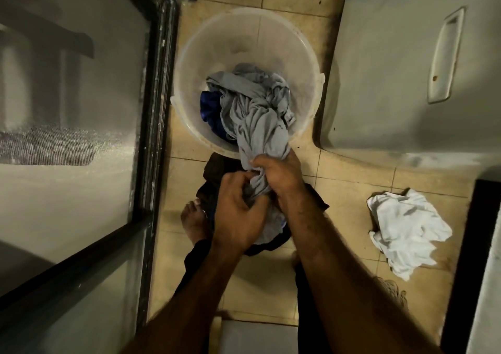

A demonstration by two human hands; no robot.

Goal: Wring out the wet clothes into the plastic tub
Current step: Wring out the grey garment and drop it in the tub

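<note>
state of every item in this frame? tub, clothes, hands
plastic tub: upright on floor, holds clothes.
grey garment: bunched, far end in tub, near end gripped past the rim.
blue garment: crumpled in tub, partly under grey garment.
dark clothes: heaped on floor beneath the hands.
white cloth: crumpled on floor, apart, untouched.
left hand: grips grey garment.
right hand: grips grey garment.

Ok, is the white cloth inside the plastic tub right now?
No, the white cloth lies crumpled on the tiled floor, off to the right of the plastic tub and apart from it.
</note>
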